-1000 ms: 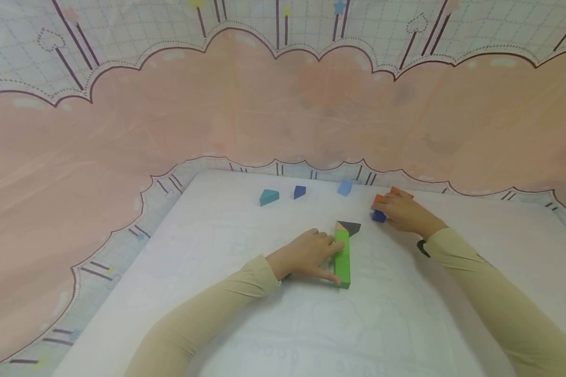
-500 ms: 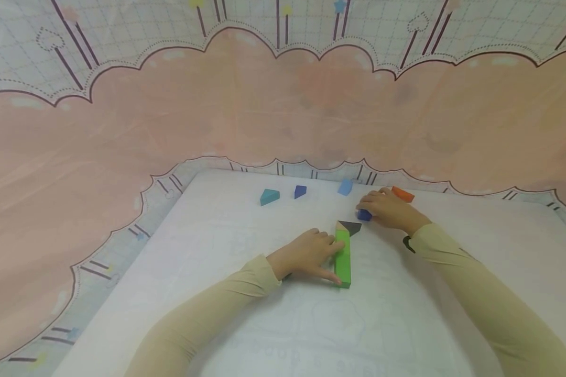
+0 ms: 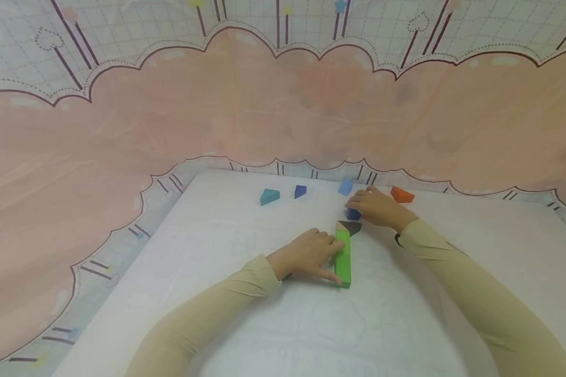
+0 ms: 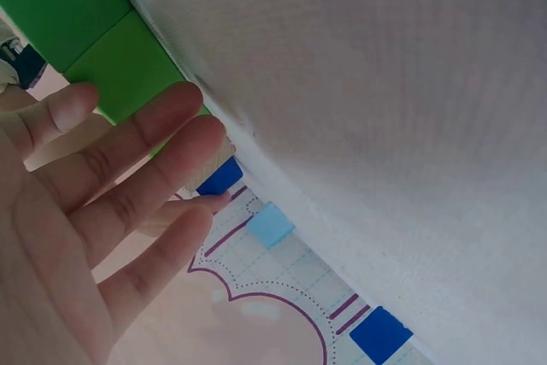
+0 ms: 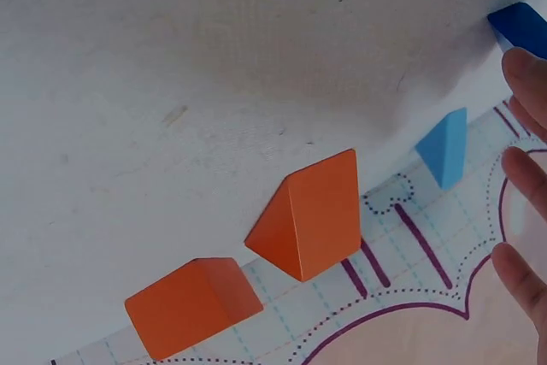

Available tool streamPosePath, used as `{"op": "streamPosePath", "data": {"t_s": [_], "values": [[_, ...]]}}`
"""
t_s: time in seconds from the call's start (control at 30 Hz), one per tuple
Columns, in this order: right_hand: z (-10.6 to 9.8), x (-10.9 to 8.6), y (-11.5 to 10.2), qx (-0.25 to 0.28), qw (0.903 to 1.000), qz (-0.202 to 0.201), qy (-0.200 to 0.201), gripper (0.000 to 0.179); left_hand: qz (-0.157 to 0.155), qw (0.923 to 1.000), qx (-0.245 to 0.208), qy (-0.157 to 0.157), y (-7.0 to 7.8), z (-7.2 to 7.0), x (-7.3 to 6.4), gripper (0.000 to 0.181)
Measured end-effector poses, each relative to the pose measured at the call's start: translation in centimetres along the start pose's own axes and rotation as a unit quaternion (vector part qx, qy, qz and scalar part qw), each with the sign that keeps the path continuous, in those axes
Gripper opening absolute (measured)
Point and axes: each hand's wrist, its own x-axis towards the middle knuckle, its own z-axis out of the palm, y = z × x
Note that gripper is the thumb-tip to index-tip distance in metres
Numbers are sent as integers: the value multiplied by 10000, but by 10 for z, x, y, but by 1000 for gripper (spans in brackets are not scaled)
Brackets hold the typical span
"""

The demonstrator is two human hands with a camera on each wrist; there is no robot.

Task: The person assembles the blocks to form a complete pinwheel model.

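My left hand (image 3: pixel 308 255) rests beside a row of green blocks (image 3: pixel 343 268), the index finger on its side and the thumb at its near end. In the left wrist view the other fingers (image 4: pixel 145 190) reach out loosely next to a light green block (image 4: pixel 137 66). At the far end of the row sits a dark triangular block (image 3: pixel 352 228) with a bare wood face. Just beyond it, my right hand (image 3: pixel 379 208) grips a blue block (image 3: pixel 353 214) from above, low over the table. The right wrist view shows only its fingertips (image 5: pixel 523 177) and part of the blue block.
Along the back edge of the white table (image 3: pixel 207 235) lie a teal block (image 3: pixel 270 197), a small dark blue block (image 3: pixel 300 191) and a light blue block (image 3: pixel 346 187). Two orange wedges, one orange wedge (image 5: pixel 312 215) and another orange block (image 5: pixel 192 307), lie behind the right hand. A patterned curtain hangs behind.
My right hand has slid left with the blue block, from beside the orange wedges to just past the far end of the green row. The left hand has stayed in place.
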Motion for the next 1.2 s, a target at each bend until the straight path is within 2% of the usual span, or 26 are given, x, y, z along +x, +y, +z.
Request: {"op": "streamPosePath", "data": {"t_s": [0.33,0.57,0.7,0.9,1.03,1.2], "values": [[3,7,-3,-198,9998,-49,-73,46,21,10000,-44,-51,1,1,1,78],[4,12,-5,-228,9991,-317,142,43,36,10000,-3,-1,1,1,1,76],[3,15,-8,-200,9992,-343,66,43,32,10000,-28,-12,1,1,1,76],[1,18,-11,-42,9995,-247,-185,46,1,10000,-37,-45,1,0,0,76],[-3,17,-12,280,9991,57,-328,50,-6,10000,3,-46,1,0,0,76],[-12,14,-13,396,9988,213,-205,48,-17,10000,19,-48,1,1,0,75]]}}
